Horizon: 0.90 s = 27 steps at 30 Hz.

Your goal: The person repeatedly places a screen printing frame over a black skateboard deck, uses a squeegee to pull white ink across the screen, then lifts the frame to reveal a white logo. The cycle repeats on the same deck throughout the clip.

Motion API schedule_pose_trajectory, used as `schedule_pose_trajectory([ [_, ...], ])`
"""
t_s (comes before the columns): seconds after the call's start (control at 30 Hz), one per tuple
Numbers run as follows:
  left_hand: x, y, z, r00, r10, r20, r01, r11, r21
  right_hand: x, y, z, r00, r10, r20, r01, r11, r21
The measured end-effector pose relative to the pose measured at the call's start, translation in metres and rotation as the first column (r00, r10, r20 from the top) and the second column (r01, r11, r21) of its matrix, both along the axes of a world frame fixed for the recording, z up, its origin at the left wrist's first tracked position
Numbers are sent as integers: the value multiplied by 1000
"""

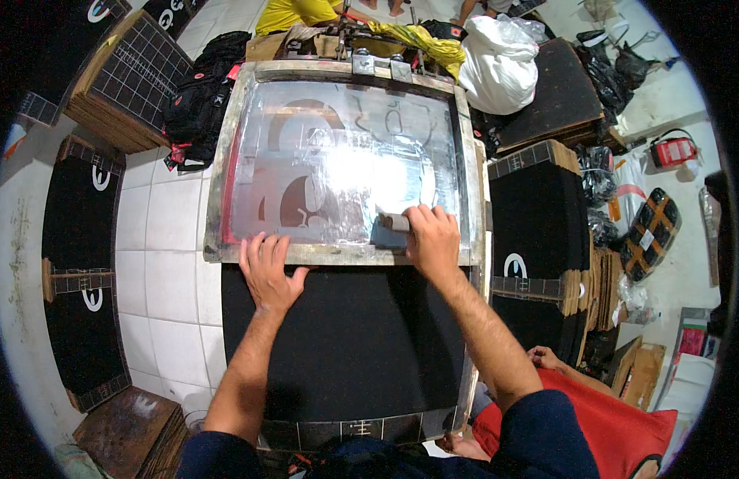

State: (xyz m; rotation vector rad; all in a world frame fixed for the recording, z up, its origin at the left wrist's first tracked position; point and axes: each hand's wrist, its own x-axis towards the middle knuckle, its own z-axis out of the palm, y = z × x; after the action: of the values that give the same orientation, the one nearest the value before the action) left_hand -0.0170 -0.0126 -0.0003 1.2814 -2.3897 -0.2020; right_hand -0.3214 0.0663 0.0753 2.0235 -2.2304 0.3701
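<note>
A screen-printing frame (345,254) with a pale, shiny mesh (249,160) lies before me over a long black sheet (345,343). Curved shapes and a bird-like outline show in the mesh, and light glares off its middle. My right hand (433,239) is closed around a grey-brown squeegee (396,223) at the near right of the mesh. The squeegee's left end sticks out, while the rest is hidden under my fingers. On the frame's near left edge rests my left hand (269,267), fingers spread and thumb stretched out to the right.
Metal clamps (363,64) hold the frame's far edge. Black boards lie stacked at left (82,207) and right (537,223). A black backpack (206,100) and a white plastic bag (497,64) flank the frame. A person in red (585,415) is close at my right.
</note>
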Motion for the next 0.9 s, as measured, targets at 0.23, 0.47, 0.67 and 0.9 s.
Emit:
schedule_pose_trajectory([
  [0.23, 3, -6, 1, 995, -63, -83, 61, 998, -26, -8, -19, 12, 998, -57, 11, 55, 986, 160],
  [0.47, -3, 0, -4, 999, 0, -52, -1, 1000, -27, -62, -113, 7, 997, -82, -14, 83, 993, 82],
  [0.67, -1, -2, -4, 1000, -15, -6, 14, 999, -46, -58, -118, -5, 998, -48, -27, 47, 998, -35],
  [0.9, -3, -1, -3, 999, -13, -37, 11, 999, -43, 6, -2, -1, 1000, -22, -19, 22, 999, -24],
])
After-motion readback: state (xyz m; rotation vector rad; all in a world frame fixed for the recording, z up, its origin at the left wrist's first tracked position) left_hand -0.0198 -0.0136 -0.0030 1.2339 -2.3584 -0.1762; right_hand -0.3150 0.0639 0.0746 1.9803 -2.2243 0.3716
